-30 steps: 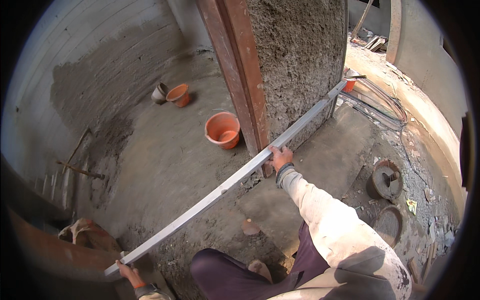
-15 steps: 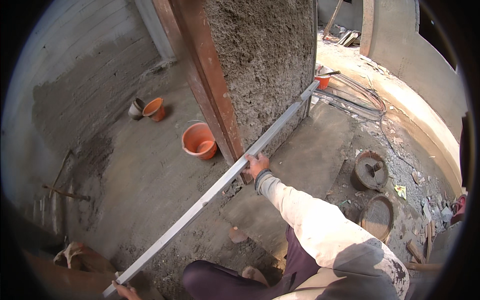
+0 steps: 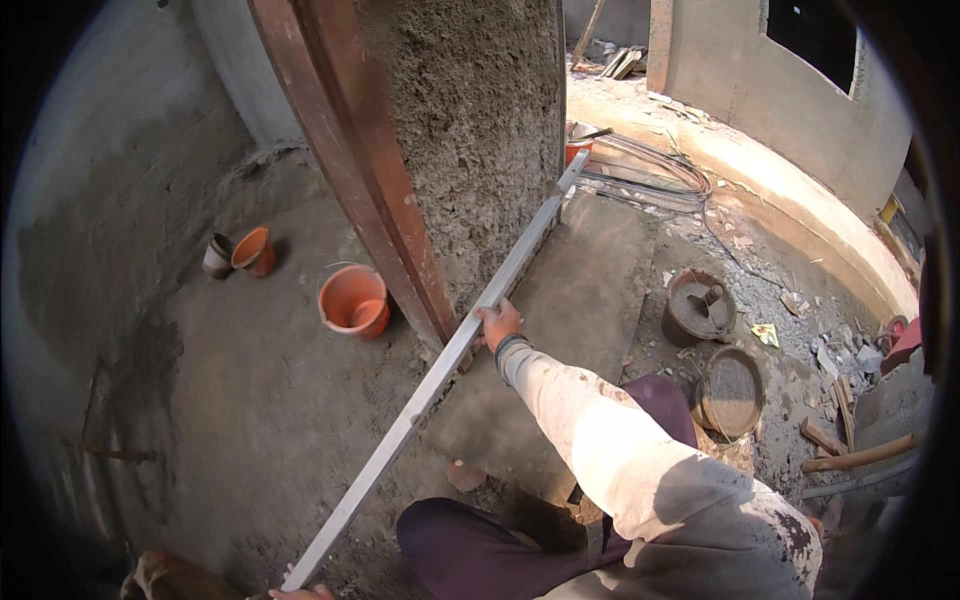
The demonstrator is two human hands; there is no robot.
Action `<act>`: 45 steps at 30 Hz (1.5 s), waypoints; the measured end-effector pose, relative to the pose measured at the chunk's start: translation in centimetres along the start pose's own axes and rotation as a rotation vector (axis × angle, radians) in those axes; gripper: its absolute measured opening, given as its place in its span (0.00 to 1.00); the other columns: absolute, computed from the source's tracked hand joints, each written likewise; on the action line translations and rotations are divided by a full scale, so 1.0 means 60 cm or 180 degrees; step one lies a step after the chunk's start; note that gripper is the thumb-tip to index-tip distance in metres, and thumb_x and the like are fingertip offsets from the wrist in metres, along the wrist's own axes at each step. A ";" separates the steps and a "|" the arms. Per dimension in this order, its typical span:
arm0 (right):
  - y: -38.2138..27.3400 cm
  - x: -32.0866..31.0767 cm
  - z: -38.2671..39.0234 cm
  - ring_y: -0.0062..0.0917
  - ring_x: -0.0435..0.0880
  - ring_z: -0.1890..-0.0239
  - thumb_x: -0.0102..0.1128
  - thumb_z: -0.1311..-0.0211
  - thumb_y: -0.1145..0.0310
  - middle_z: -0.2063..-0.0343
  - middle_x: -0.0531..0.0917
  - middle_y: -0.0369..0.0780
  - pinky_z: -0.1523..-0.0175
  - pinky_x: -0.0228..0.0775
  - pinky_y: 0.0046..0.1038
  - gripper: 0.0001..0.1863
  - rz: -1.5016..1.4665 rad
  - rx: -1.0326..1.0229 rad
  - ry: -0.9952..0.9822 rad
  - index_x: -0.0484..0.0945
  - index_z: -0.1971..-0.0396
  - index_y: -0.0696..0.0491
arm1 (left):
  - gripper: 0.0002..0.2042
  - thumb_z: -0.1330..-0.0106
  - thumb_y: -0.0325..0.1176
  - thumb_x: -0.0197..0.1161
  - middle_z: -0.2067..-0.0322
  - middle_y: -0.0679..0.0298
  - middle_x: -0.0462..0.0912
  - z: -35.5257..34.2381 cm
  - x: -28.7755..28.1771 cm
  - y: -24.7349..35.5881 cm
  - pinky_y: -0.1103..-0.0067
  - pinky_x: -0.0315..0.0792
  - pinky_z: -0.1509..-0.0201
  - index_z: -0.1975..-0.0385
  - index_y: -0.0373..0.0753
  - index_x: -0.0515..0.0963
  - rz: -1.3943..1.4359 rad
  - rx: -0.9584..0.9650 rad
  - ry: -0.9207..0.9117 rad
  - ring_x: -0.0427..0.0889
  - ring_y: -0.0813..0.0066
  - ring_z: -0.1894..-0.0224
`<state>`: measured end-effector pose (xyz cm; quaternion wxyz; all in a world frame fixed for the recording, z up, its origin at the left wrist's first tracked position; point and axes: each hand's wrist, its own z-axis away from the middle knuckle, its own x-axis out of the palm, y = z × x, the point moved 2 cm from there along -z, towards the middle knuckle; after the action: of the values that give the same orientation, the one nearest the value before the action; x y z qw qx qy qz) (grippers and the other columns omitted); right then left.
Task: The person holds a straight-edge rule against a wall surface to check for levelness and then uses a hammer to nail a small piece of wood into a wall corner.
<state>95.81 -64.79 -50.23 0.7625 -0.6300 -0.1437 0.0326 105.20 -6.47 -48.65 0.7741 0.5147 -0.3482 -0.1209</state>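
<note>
A long pale metal straightedge (image 3: 420, 400) runs slantwise from the lower edge up to the far right, along the foot of a rough plastered wall (image 3: 465, 130). Around its middle my right hand (image 3: 500, 325) is closed, just beside the bottom of a reddish-brown door frame (image 3: 370, 190). My left hand (image 3: 305, 593) grips the near end at the lower edge, mostly cut off by the picture's border. Beyond the frame's left side an orange bucket (image 3: 352, 302) lies tilted on the grey floor.
Farther left are a smaller orange bucket (image 3: 254, 252) and a grey bucket (image 3: 218, 257). On the right stand two mortar tubs, one with a tool in it (image 3: 698, 308), the other (image 3: 730, 393) nearer. Coiled hoses (image 3: 660, 175), rubble and wood pieces (image 3: 825, 436) lie around them.
My view has shifted, so the wall and buckets appear farther left. Both hands keep hold of the straightedge, which stays at the wall's foot and now slants more steeply in view.
</note>
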 end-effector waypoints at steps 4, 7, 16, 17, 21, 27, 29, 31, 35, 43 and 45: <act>0.055 -0.004 0.005 0.36 0.82 0.64 0.59 0.52 0.70 0.52 0.72 0.55 0.79 0.76 0.28 0.44 -0.0182 0.0031 0.0010 0.46 0.37 0.66 | 0.33 0.33 0.52 0.44 0.50 0.48 0.69 -0.016 -0.010 0.008 0.65 0.73 0.52 0.43 0.25 0.57 -0.0154 0.0182 0.0100 0.75 0.58 0.52; 0.143 -0.039 -0.028 0.38 0.78 0.55 0.58 0.51 0.69 0.47 0.69 0.56 0.64 0.78 0.29 0.43 0.0099 -0.0149 0.0453 0.47 0.37 0.66 | 0.31 0.32 0.53 0.42 0.50 0.51 0.71 -0.048 -0.034 -0.014 0.67 0.72 0.55 0.43 0.27 0.59 -0.0471 0.0192 0.0116 0.76 0.61 0.53; 0.182 -0.039 -0.010 0.38 0.76 0.54 0.59 0.47 0.71 0.47 0.69 0.55 0.52 0.73 0.32 0.43 0.0507 -0.0355 0.0350 0.44 0.34 0.60 | 0.26 0.31 0.52 0.39 0.53 0.63 0.75 -0.256 -0.171 -0.035 0.73 0.71 0.67 0.50 0.36 0.70 -0.1032 -0.0118 -0.0043 0.77 0.70 0.60; 0.182 -0.020 -0.004 0.37 0.77 0.56 0.58 0.45 0.71 0.48 0.70 0.52 0.57 0.75 0.33 0.43 0.0100 0.0007 0.0068 0.42 0.34 0.56 | 0.25 0.31 0.52 0.39 0.53 0.63 0.75 -0.269 -0.184 -0.035 0.73 0.71 0.68 0.52 0.36 0.71 -0.0761 -0.0350 -0.0262 0.77 0.70 0.62; 0.183 -0.010 -0.024 0.33 0.80 0.65 0.53 0.40 0.72 0.56 0.74 0.43 0.71 0.79 0.38 0.42 -0.0440 0.0572 -0.0387 0.35 0.32 0.46 | 0.25 0.32 0.54 0.42 0.58 0.59 0.75 -0.199 -0.140 -0.041 0.64 0.72 0.51 0.48 0.39 0.66 0.0064 -0.0468 0.0059 0.76 0.64 0.57; 0.188 -0.024 0.000 0.30 0.79 0.69 0.53 0.41 0.74 0.56 0.74 0.43 0.74 0.77 0.34 0.41 -0.0473 0.0476 -0.0136 0.40 0.33 0.48 | 0.22 0.35 0.51 0.52 0.54 0.61 0.73 -0.191 -0.158 -0.023 0.63 0.73 0.54 0.49 0.43 0.66 -0.0060 -0.0487 -0.0003 0.76 0.64 0.56; 0.201 -0.037 -0.001 0.27 0.78 0.70 0.55 0.42 0.75 0.58 0.75 0.44 0.78 0.76 0.28 0.40 -0.0415 0.0385 0.0153 0.43 0.33 0.52 | 0.21 0.35 0.51 0.52 0.55 0.61 0.73 -0.191 -0.169 -0.028 0.62 0.72 0.53 0.50 0.43 0.67 -0.0128 -0.0527 -0.0033 0.76 0.64 0.56; 0.195 -0.034 0.001 0.26 0.79 0.69 0.55 0.43 0.75 0.58 0.76 0.45 0.79 0.75 0.27 0.39 -0.0364 0.0284 0.0230 0.46 0.33 0.53 | 0.20 0.35 0.50 0.53 0.56 0.62 0.73 -0.196 -0.170 -0.029 0.61 0.71 0.52 0.51 0.44 0.68 -0.0090 -0.0539 -0.0129 0.75 0.65 0.56; 0.175 -0.006 -0.018 0.26 0.78 0.70 0.56 0.43 0.75 0.58 0.77 0.45 0.79 0.75 0.27 0.40 -0.0331 0.0288 -0.0057 0.44 0.34 0.56 | 0.18 0.36 0.49 0.53 0.59 0.63 0.74 -0.184 -0.155 -0.038 0.61 0.70 0.52 0.53 0.45 0.68 0.0022 -0.0551 -0.0137 0.74 0.65 0.58; 0.214 -0.020 -0.030 0.35 0.75 0.55 0.58 0.42 0.69 0.47 0.69 0.48 0.65 0.72 0.37 0.41 -0.0368 0.0471 -0.0218 0.44 0.33 0.53 | 0.20 0.35 0.50 0.53 0.57 0.62 0.71 -0.157 -0.125 -0.034 0.54 0.67 0.52 0.50 0.45 0.66 0.0161 -0.0494 0.0006 0.74 0.62 0.56; 0.209 -0.055 -0.066 0.37 0.74 0.51 0.58 0.42 0.67 0.45 0.68 0.48 0.60 0.71 0.40 0.41 -0.0420 0.0429 -0.0017 0.44 0.33 0.53 | 0.20 0.35 0.50 0.53 0.57 0.62 0.71 -0.153 -0.089 -0.048 0.52 0.65 0.52 0.49 0.45 0.65 0.0262 -0.0576 0.0019 0.73 0.61 0.54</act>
<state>95.32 -66.76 -63.62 0.8032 -0.5664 -0.1845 -0.0065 107.88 1.73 -55.53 0.8227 0.4283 -0.3544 -0.1185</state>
